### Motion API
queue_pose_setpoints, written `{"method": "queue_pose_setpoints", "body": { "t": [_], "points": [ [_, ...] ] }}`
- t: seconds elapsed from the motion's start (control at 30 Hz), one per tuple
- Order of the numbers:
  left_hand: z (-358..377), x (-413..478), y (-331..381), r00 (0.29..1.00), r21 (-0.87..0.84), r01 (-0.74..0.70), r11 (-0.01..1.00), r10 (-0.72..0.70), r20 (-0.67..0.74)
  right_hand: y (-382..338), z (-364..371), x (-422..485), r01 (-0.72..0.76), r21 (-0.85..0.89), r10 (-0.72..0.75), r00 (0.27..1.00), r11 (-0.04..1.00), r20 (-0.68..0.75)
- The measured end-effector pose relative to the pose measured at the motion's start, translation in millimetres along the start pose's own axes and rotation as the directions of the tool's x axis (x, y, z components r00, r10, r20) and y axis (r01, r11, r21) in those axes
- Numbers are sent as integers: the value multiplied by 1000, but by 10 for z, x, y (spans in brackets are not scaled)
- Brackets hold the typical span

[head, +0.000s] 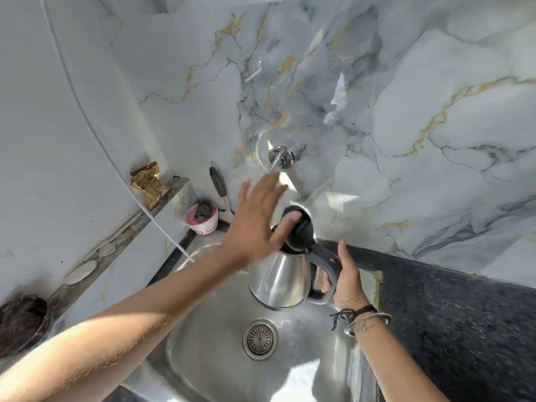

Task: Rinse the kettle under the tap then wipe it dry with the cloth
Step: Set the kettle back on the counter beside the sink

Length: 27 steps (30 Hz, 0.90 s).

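Observation:
A steel kettle [278,280] with a black lid and black handle hangs over the steel sink [214,355], tilted away from me. My right hand [346,278] grips its handle. My left hand [256,220] is spread flat with fingers apart, stretched toward the chrome wall tap [280,157], its fingertips just below the tap and its thumb resting on the kettle's raised lid [300,224]. No water stream is visible. No cloth is in view.
A pink tub with a dark scrubber [202,217] stands at the sink's back left corner. A gold snack packet [148,182] lies on the left ledge. A white hose [95,134] runs down the wall. Dark speckled counter [464,329] lies to the right.

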<state>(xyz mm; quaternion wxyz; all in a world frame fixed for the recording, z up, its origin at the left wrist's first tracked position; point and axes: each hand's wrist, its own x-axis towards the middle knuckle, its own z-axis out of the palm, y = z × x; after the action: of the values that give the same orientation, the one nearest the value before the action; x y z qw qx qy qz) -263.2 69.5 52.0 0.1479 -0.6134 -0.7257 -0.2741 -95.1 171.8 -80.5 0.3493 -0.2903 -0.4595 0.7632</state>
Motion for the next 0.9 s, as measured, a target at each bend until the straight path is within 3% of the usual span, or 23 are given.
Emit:
{"method": "queue_pose_setpoints", "body": {
  "t": [0.07, 0.17, 0.27, 0.47, 0.53, 0.67, 0.83, 0.9],
  "points": [
    [32, -92, 255, 949, 45, -240, 970, 224, 220, -151, -56, -191, 5, 33, -4, 1000, 999, -17],
    [127, -253, 551, 878, 58, -193, 980, 146, 456, -406, -197, -535, 42, -55, -47, 995, 998, -93],
    [161, -345, 855, 881, -45, -177, 983, 179, 439, -608, -445, -898, 100, -49, -107, 980, 994, -167],
    [212, -459, 1597, 828, -167, -279, 946, 325, 456, -941, -954, -1591, 141, -18, -140, 946, 990, -293],
    [251, -475, 1814, 806, -289, -221, 931, 342, 483, -986, -1118, -1798, 165, -49, -172, 924, 985, -343],
    [420, -544, 2240, 805, -537, 119, 835, 236, 545, -882, -1397, -2244, 96, -189, -176, 863, 977, -473],
    [740, -767, 2559, 713, -402, 152, 903, 181, 677, -589, -1527, -2680, 1, -295, -167, 825, 956, -541],
    [833, -888, 2632, 664, -369, 170, 914, 170, 728, -390, -1495, -2801, -57, -303, -150, 774, 951, -615]
  ]
}}
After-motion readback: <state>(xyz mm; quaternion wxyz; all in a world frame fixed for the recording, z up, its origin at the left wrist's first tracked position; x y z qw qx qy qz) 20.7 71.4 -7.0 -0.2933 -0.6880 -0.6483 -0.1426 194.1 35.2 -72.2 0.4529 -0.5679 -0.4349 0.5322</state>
